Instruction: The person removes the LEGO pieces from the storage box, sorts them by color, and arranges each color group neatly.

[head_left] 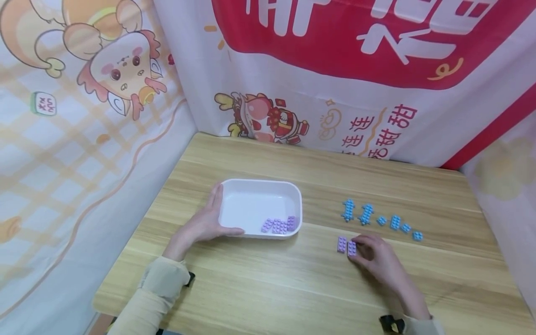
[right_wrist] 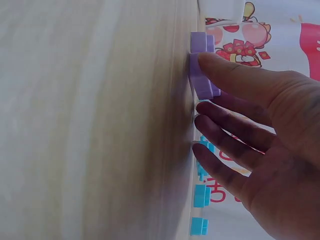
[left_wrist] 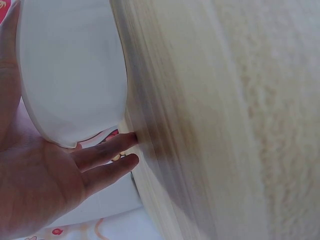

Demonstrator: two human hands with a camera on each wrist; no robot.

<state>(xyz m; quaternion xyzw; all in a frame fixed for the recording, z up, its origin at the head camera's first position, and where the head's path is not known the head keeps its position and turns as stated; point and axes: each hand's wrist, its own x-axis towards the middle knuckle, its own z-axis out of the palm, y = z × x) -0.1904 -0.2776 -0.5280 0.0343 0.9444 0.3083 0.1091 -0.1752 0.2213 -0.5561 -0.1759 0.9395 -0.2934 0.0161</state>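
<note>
My left hand holds the left end of a white plastic tray, fingers along its left side and thumb on its front wall. Seen from the left wrist, the palm meets the tray while two fingertips reach the tabletop. Several purple toy bricks lie in the tray's front right corner. Between thumb and index finger, my right hand pinches a purple building brick down at the table. A second purple brick sits just left of it. The other right fingers extend loosely in the right wrist view.
Behind the right hand, several blue pieces lie in a loose row: two long studded ones with side pegs, a rectangular brick and small bricks. Printed cloths hang behind and left of the wooden table.
</note>
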